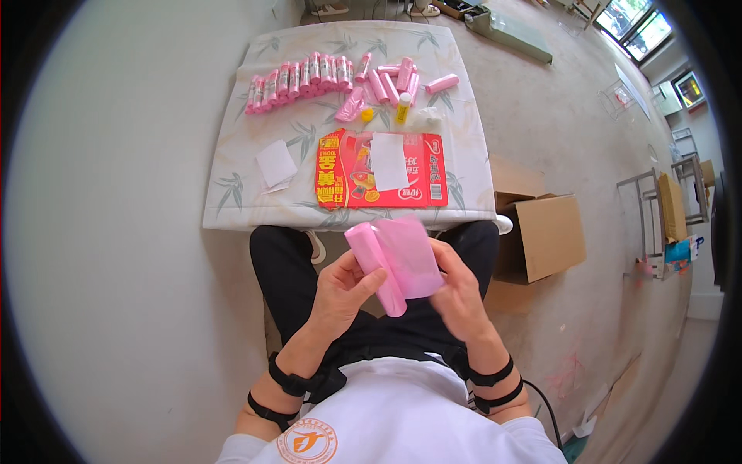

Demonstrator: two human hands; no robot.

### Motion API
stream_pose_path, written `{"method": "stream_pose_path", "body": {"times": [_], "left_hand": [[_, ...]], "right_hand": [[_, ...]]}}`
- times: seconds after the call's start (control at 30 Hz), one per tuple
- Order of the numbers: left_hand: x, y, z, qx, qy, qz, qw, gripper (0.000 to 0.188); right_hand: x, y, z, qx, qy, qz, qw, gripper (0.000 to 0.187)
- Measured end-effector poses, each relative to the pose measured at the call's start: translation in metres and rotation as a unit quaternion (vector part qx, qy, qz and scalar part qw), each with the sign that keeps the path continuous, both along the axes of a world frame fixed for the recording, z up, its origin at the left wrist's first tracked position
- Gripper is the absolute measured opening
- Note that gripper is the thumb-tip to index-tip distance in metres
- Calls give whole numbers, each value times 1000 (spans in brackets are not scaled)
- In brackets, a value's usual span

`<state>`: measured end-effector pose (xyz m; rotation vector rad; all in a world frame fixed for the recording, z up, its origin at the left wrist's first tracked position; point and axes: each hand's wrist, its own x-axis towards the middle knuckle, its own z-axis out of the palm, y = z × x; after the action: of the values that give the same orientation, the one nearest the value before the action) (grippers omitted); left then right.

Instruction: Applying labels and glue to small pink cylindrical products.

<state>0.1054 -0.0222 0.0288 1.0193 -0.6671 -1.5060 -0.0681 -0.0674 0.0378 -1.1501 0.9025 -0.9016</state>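
Note:
A roll of pink plastic bags (376, 267) is held above my lap, in front of the table's near edge. My left hand (344, 290) wraps round the roll, its thumb lying across the front. A loose pink flap (410, 255) stretches from the roll toward the right. At the flap's outer edge my right hand (457, 290) has its fingers closed on the film; the fingertips are partly hidden and a little blurred. On the table beyond lies a flat red cardboard sheet (344, 174) with a white paper slip (389, 162) on top.
Many banded pink rolls (297, 80) stand in rows on the clothed table (232, 166), with loose pink rolls (386, 83) beside them. Near these are a yellow-labelled bottle (403, 108), a yellow cap (367, 115) and white papers (276, 165). An open cardboard box (550, 238) stands right of the table.

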Motion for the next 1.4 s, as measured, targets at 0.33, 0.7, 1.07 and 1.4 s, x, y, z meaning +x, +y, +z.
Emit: {"method": "stream_pose_path", "body": {"times": [0.33, 0.7, 1.07, 1.4], "left_hand": [[-14, 12, -48, 48, -33, -49, 997, 33], [-78, -20, -56, 41, -18, -149, 988, 41], [-94, -31, -48, 22, -10, -141, 990, 37], [-86, -35, -46, -13, -71, -129, 989, 35]], "right_hand": [[14, 24, -36, -346, 217, -146, 901, 14], [-45, 32, -24, -325, 178, -357, 857, 11], [-55, 30, -28, -362, 223, -387, 818, 12], [-57, 31, -16, -394, 259, -369, 800, 12]]}}
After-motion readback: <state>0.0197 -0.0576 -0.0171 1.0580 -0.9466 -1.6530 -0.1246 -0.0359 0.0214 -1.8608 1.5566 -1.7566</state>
